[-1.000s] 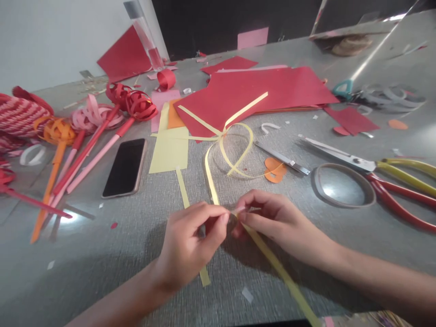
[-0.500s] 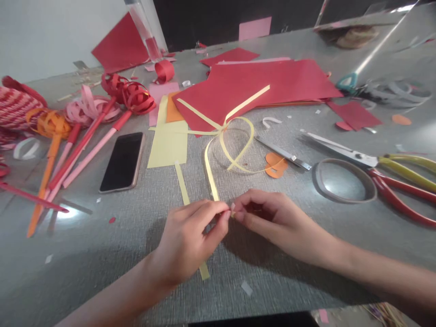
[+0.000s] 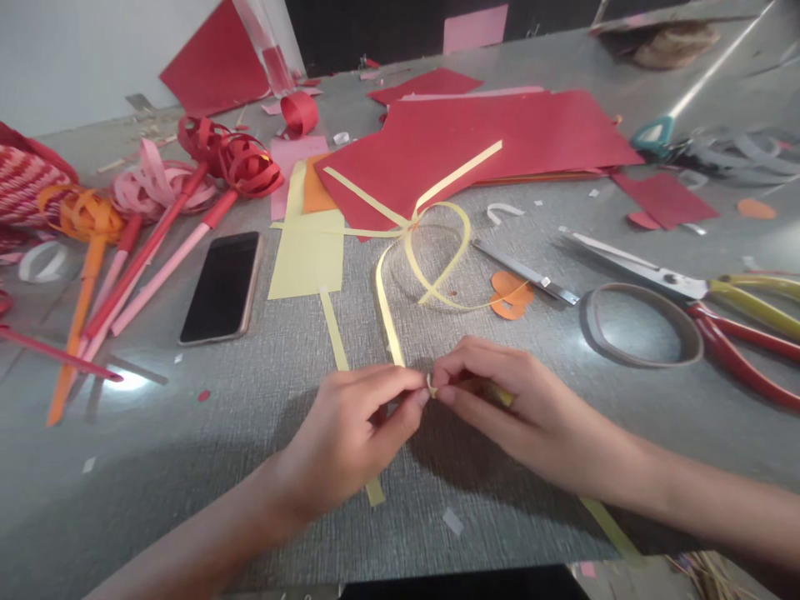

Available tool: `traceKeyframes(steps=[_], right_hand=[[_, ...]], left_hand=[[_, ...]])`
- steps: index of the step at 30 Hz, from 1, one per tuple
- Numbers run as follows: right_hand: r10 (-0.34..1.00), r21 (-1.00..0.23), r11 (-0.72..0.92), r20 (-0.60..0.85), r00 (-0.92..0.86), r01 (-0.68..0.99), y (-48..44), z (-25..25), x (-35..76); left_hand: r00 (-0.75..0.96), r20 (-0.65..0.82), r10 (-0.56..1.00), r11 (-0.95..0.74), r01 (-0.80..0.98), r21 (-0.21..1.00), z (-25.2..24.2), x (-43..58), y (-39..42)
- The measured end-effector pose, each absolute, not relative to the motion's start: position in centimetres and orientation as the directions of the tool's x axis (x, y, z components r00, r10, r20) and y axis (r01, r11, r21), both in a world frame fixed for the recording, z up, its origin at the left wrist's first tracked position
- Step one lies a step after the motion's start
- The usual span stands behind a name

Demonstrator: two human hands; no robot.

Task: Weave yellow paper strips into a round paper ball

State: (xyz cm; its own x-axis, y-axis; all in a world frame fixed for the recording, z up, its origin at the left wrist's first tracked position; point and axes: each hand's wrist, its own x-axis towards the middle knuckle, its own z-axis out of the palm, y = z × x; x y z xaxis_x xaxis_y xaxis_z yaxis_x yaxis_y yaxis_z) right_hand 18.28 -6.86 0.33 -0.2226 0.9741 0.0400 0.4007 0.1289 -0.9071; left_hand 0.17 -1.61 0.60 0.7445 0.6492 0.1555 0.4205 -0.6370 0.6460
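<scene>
My left hand (image 3: pixel 368 433) is closed in a pinch at the near end of a yellow paper strip (image 3: pixel 387 317). That strip runs back to a yellow paper-strip flower shape (image 3: pixel 411 225) with a curled loop and several straight arms. Facing it, nearly touching, my right hand (image 3: pixel 500 396) pinches another yellow strip (image 3: pixel 505 395), which shows between its fingers. A length of yellow strip (image 3: pixel 609 527) emerges below the right forearm. A small pale bit (image 3: pixel 431 383) sits between the two sets of fingertips; its details are hidden. Under the left hand lies another yellow strip (image 3: pixel 334 329).
A phone (image 3: pixel 222 287) and paper-topped sticks (image 3: pixel 168 271) lie left. Red sheets (image 3: pixel 475 142) and yellow paper (image 3: pixel 309 262) are behind. To the right are a cutter knife (image 3: pixel 525 271), an orange cutout (image 3: pixel 511 296), a grey tape ring (image 3: pixel 641 362) and large scissors (image 3: pixel 678 283).
Yellow strip now shows inside my right hand and below its forearm, where none was visible before. Both hands keep pinching at nearly the same place; the view has shifted slightly.
</scene>
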Motion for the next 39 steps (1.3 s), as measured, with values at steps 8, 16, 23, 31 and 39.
traceKeyframes(steps=[8,16,23,31,39], right_hand=[[0.968,-0.886,0.141,0.03,-0.25,0.443,-6.87,0.53,18.36],[0.953,-0.887,0.17,0.037,-0.3,0.43,-7.07,0.71,18.22],[0.962,-0.877,0.145,0.017,-0.273,0.458,-6.84,0.41,18.18],[0.976,-0.886,0.098,-0.004,-0.218,0.453,-6.77,0.45,18.31],[0.974,-0.891,0.099,-0.005,-0.227,0.444,-6.84,0.37,18.23]], left_hand=[[0.749,-0.063,0.66,-0.458,0.468,0.756,0.86,0.29,-1.04],[0.766,-0.208,0.608,-0.288,0.457,0.841,1.36,0.28,-0.84],[0.724,-0.129,0.678,-0.43,0.533,0.729,0.92,0.25,-1.08],[0.751,-0.037,0.659,-0.533,0.501,0.682,0.87,0.15,-1.11],[0.778,0.001,0.629,-0.583,0.471,0.662,0.84,0.1,-1.14]])
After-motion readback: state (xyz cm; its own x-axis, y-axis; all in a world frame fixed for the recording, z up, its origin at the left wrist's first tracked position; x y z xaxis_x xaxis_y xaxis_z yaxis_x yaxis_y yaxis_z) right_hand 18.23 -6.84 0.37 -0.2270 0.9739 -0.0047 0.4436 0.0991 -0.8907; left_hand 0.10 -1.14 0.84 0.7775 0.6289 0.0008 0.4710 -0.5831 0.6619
